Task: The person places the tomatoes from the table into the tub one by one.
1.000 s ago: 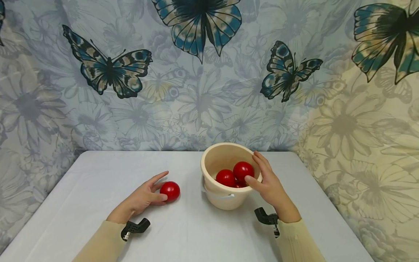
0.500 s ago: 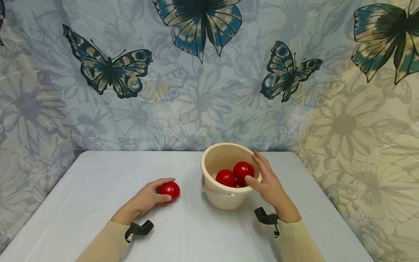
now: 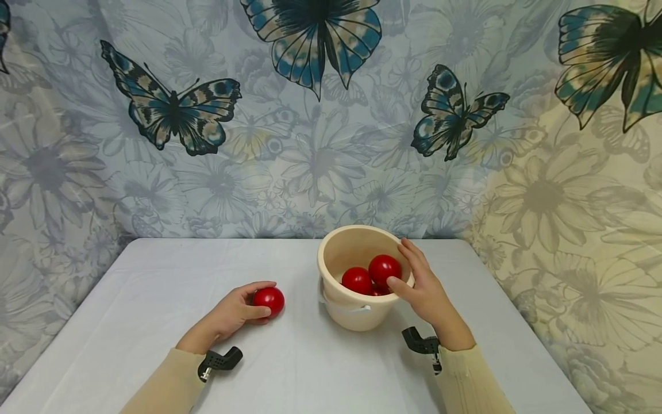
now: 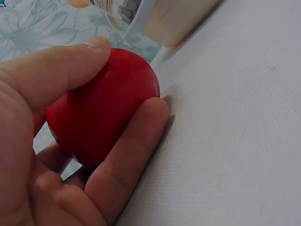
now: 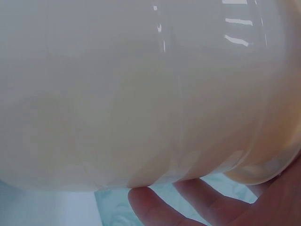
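A smooth red ball [image 3: 269,302] sits on the white table left of the bucket. My left hand [image 3: 233,313] grips it, thumb on one side and fingers round the other; the left wrist view shows the ball [image 4: 113,99] close up, with a finger between it and the cloth. The cream bucket [image 3: 346,313] stands upright, holding several red balls [image 3: 385,270], one mostly hidden under the others. My right hand [image 3: 426,293] holds the bucket's right side, thumb over the rim and fingers along the outside. In the right wrist view, fingertips [image 5: 146,202] touch the bucket wall [image 5: 117,117].
A pale handle [image 3: 354,310] hangs down the front of the bucket. The white-covered table [image 3: 310,374] ends at a floral cloth backdrop [image 3: 320,167] with butterflies, which also rises on both sides. A black wrist mount [image 3: 219,361] sits at the left cuff.
My left hand has moved slightly right, and its raised index finger and thumb have closed round the ball. The ball, the bucket and my right hand have stayed put.
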Motion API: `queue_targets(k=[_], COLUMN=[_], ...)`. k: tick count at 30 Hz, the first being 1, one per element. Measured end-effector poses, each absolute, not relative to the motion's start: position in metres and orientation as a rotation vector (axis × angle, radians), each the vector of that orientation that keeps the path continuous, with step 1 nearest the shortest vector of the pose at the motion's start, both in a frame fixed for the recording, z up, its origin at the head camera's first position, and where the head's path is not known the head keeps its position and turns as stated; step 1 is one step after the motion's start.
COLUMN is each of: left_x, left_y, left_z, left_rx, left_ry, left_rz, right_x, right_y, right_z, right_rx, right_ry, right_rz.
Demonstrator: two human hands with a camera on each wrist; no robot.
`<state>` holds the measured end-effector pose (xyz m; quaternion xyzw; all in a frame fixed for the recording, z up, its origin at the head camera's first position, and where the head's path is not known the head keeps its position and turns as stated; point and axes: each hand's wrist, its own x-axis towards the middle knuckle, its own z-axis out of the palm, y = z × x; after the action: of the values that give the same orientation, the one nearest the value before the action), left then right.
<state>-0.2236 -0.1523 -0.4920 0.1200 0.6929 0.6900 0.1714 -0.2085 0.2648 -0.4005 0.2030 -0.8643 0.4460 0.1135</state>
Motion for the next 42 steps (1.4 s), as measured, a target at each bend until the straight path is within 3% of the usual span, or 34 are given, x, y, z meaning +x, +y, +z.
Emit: queue_targets(k=[31,42], left_x=[-0.223,-0.215], left_y=[-0.155,-0.146], left_z=[-0.489,-0.457], left_rx=[0.360,0.346], left_ry=[1.945,1.945], left_rz=[2.012,2.133], right_x=[-0.209,-0.209], right_y=[0.265,0.266], right_z=[-0.400,-0.402], right_rx=[0.614,0.609], right_ry=[-2.517,-2.525], right_rz=[1.332,1.339])
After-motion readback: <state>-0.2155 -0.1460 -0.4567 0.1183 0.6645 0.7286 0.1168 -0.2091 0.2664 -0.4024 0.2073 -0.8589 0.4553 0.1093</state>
